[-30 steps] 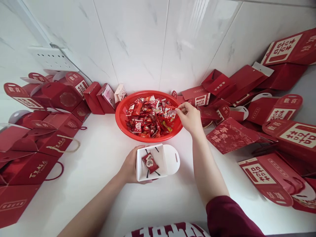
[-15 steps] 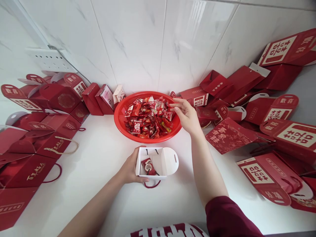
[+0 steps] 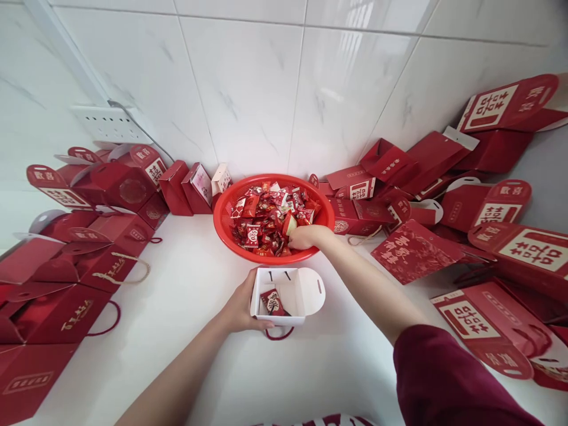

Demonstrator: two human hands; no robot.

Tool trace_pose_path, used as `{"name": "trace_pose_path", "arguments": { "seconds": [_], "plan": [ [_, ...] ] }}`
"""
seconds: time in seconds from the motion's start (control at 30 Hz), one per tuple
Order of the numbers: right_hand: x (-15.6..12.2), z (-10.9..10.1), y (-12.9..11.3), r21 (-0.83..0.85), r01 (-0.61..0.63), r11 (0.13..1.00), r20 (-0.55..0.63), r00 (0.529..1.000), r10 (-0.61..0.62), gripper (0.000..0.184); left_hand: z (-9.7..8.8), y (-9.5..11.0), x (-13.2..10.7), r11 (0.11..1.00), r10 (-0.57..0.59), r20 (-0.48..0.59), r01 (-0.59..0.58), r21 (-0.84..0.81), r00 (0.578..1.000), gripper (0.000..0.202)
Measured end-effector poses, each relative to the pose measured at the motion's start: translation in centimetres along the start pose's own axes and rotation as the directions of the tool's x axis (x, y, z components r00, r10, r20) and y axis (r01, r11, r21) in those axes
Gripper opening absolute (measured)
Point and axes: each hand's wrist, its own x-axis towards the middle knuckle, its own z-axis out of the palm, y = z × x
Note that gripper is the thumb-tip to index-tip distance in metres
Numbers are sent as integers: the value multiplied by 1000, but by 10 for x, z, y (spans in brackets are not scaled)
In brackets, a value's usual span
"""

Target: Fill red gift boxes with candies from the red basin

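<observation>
The left hand (image 3: 242, 305) grips a white box (image 3: 284, 320). The right hand (image 3: 306, 236) touches candies (image 3: 266, 222); I can't tell its grip.

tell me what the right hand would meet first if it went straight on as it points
Probably the wrapped candies heaped in the red basket, just ahead of the right hand; depth there is hard to judge.

From here I read "520" on a candy packet (image 3: 252, 235), gold 百年好合 on a red box (image 3: 57, 319) to the left, 歡喜 on a carton flap (image 3: 144, 153), and big 囍 signs on cream panels (image 3: 468, 319) along the right. The wrapped sweet (image 3: 272, 302) has characters too blurred for me.
</observation>
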Motion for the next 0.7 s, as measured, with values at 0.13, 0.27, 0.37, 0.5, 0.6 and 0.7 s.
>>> {"name": "trace_pose_path", "arguments": {
  "seconds": [0.13, 0.27, 0.37, 0.5, 0.6, 0.7],
  "plan": [
    [11, -2, 2, 80, 80, 994, 180, 979, -93, 24, 0, 1, 0, 1000, 0, 10, 0, -7, 1000, 105],
    [2, -10, 10, 262, 172, 949, 279, 928, -246, 44, 1, 4, 0, 1000, 1, 6, -1, -15, 1000, 102],
    [-8, -16, 16, 361, 236, 902, 247, 909, -336, 38, 1, 6, 0, 1000, -1, 7, 1, -4, 1000, 102],
    [-19, -18, 21, 478, 272, 835, 153, 910, -384, 41, 2, 5, 0, 1000, 5, -5, -5, 17, 1000, 104],
    [-22, -13, 24, 570, 263, 779, 75, 927, -367, 41, 2, 3, -1, 1000, 7, -16, -7, 15, 1000, 105],
    [-22, -7, 26, 636, 264, 725, -13, 943, -333, 45, 3, 3, -1, 1000, -3, -13, 4, 31, 1000, 104]
  ]
}}
